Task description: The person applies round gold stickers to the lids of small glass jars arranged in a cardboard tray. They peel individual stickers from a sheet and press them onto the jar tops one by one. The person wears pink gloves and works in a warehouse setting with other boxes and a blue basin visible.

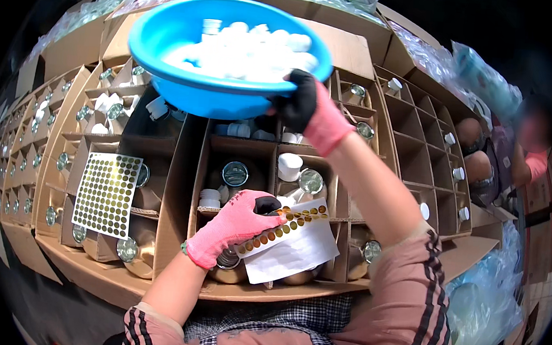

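My right hand (304, 106), in a pink glove with a black palm, grips the near right rim of a blue plastic basin (195, 88). White caps (253, 51) are heaped in the basin, which is held up over the boxes. My left hand (236, 224), in a similar glove, is closed on a sticker sheet (295, 255) with gold round stickers along its upper edge. Beneath that sheet is a divided cardboard box (271, 147) with glass bottles (235, 174) and several loose white caps (289, 167) in its compartments.
A full sheet of gold round stickers (107, 195) rests on the box to the left. More divided boxes of bottles (29, 156) stand farther left; another (414, 141) is at the right. Plastic bags (483, 299) lie around the boxes. Another person (530, 150) is at the far right.
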Demonstrator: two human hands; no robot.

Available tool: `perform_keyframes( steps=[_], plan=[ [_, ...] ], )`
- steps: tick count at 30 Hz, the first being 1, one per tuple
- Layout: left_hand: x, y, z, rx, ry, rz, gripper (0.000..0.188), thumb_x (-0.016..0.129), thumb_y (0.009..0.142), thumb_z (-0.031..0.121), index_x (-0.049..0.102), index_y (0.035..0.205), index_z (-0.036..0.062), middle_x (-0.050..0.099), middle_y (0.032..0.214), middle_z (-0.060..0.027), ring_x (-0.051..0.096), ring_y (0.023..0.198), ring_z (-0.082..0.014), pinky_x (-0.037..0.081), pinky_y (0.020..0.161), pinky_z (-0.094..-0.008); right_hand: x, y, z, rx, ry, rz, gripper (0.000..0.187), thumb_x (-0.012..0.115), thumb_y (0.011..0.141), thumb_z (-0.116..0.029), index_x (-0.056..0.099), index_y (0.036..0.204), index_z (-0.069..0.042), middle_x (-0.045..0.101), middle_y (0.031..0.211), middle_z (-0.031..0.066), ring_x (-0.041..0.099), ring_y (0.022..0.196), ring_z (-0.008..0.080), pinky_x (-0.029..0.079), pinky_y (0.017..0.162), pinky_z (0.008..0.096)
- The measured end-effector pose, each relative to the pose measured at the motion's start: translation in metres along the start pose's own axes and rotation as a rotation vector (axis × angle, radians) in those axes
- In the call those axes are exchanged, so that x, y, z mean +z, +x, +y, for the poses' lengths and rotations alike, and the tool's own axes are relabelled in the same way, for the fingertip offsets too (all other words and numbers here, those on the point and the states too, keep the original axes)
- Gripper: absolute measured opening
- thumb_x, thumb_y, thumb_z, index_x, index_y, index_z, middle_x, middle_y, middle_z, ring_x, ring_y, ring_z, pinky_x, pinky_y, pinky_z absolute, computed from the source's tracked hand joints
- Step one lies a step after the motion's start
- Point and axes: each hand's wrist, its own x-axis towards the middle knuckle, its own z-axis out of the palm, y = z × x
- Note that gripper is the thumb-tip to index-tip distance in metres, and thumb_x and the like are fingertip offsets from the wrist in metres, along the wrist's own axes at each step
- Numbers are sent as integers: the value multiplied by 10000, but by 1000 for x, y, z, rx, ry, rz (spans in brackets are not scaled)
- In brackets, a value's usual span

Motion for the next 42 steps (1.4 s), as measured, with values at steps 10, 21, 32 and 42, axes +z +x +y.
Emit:
perform_keyframes(
  steps=[10, 21, 32, 42],
  plan=[
    [-4, 4, -9, 95, 80, 82, 320, 713, 687, 174, 621, 940, 2, 642, 829, -66, 559, 742, -99, 446, 697, -257, 131, 75, 76, 15, 294, -35, 412, 551, 788, -131, 370, 1143, -27, 495, 1073, 169, 532, 946, 295, 484, 808, 413],
    [-4, 0, -25, 56, -50, 273, 329, 690, 706, 240, 610, 893, -18, 633, 800, -108, 592, 738, -181, 457, 694, -284, 47, -82, -17, -168, -1499, -313, 399, 633, 749, -414, 578, 814, -24, 574, 706, 15, 517, 652, 104, 419, 621, 229],
    [-8, -4, -13, 261, -80, 42, 222, 690, 721, 151, 598, 842, -10, 580, 730, -2, 506, 683, -48, 428, 605, -214, -6, -176, -17, -104, -1839, -159, 165, 637, 719, -151, 581, 802, -21, 589, 749, 131, 579, 722, 279, 455, 658, 334],
    [-2, 1, -19, 343, 17, 87, 185, 659, 713, 125, 605, 839, 0, 594, 728, -46, 522, 665, -82, 440, 614, -253, -12, -157, 9, -644, -2058, -460, 60, 611, 650, -70, 577, 686, -36, 537, 749, 108, 528, 804, 286, 414, 780, 370]
  ],
)
